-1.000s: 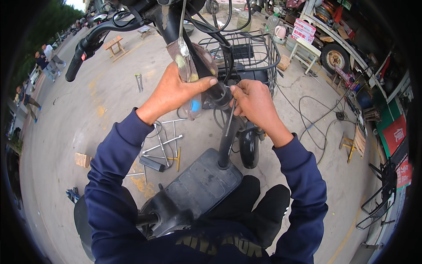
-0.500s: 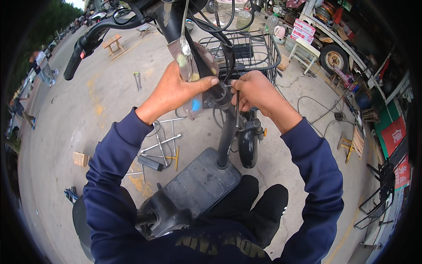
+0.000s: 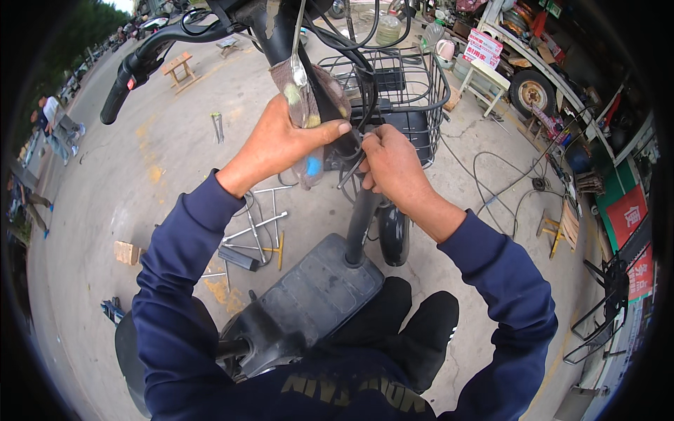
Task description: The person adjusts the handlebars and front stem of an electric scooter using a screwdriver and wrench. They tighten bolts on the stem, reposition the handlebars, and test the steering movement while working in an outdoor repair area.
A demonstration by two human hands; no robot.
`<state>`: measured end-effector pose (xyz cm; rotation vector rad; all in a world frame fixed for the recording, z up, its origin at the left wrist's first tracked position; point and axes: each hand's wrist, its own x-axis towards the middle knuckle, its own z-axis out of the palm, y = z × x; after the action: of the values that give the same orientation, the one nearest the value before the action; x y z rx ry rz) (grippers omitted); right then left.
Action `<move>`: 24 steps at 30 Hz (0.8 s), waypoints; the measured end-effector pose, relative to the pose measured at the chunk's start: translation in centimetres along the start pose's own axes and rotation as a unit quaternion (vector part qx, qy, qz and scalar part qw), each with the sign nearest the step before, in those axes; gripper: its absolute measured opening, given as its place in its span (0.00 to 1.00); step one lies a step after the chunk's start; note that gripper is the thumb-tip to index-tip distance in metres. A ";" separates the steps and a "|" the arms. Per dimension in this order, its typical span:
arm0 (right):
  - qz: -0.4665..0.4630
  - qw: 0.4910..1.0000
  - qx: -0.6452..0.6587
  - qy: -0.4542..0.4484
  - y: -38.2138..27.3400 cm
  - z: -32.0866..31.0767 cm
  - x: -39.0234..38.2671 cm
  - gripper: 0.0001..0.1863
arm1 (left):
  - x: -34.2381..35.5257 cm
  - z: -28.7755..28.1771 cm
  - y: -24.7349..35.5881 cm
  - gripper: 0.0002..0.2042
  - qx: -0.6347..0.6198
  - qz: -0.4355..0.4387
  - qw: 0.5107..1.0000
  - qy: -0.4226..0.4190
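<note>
My left hand (image 3: 281, 144) grips a stained grey-brown rag (image 3: 300, 95) wrapped against the black steering stem (image 3: 324, 98) of an electric scooter, thumb across it. A long silvery strip or rod (image 3: 298, 72) runs up from the rag. My right hand (image 3: 391, 165) has curled fingers pinching a thin metal hex-key-like tool (image 3: 345, 179) at the stem's collar (image 3: 347, 146); the tool's upper end is hidden by my fingers. Below lie the scooter's grey footboard (image 3: 316, 284) and black front mudguard (image 3: 393, 238).
Above are the handlebar (image 3: 140, 59) and wire basket (image 3: 432, 95). Metal wrenches (image 3: 256, 235), a wood block (image 3: 128, 252) and hoses (image 3: 491, 203) lie on the concrete. A wooden stool (image 3: 181, 70) and walking people (image 3: 56, 116) are left; a cluttered shop front (image 3: 526, 91) is right.
My right hand has shifted a little left, and the tool in it has swung from near vertical to slanting down-left. My left hand stays in place. The distant people have moved.
</note>
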<state>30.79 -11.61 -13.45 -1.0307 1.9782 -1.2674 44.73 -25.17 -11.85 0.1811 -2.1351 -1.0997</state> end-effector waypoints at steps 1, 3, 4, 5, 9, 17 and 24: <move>-0.026 0.999 0.008 0.032 0.4 0.6 -0.8 0.27 | -0.1 0.0 0.1 0.16 -0.005 0.000 1.000 0.003; -0.011 0.992 0.123 0.000 0.9 0.6 -2.4 0.40 | 0.0 0.4 0.1 0.16 -0.011 -0.004 1.000 0.005; -0.004 0.987 0.163 -0.009 0.7 0.7 -3.0 0.43 | 0.1 0.4 0.3 0.16 -0.007 -0.008 1.000 0.006; 0.005 0.978 0.206 -0.016 0.7 0.7 -3.3 0.45 | 0.1 0.4 0.4 0.16 -0.002 -0.012 1.000 0.003; 0.002 0.958 0.266 -0.112 1.2 -0.1 -3.8 0.51 | 0.0 0.4 0.2 0.17 -0.010 -0.020 1.000 0.002; -0.162 0.978 -0.088 -0.094 6.0 -3.4 -1.1 0.36 | 0.1 0.3 -0.6 0.17 -0.001 0.019 1.000 0.011; -0.412 0.727 -0.520 0.176 6.9 -4.5 3.7 0.18 | 0.3 0.2 -0.3 0.16 0.002 0.015 1.000 -0.006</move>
<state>23.16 -10.78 -18.27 -2.5950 2.7023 -0.5777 44.35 -25.36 -11.96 0.1434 -2.1439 -1.0830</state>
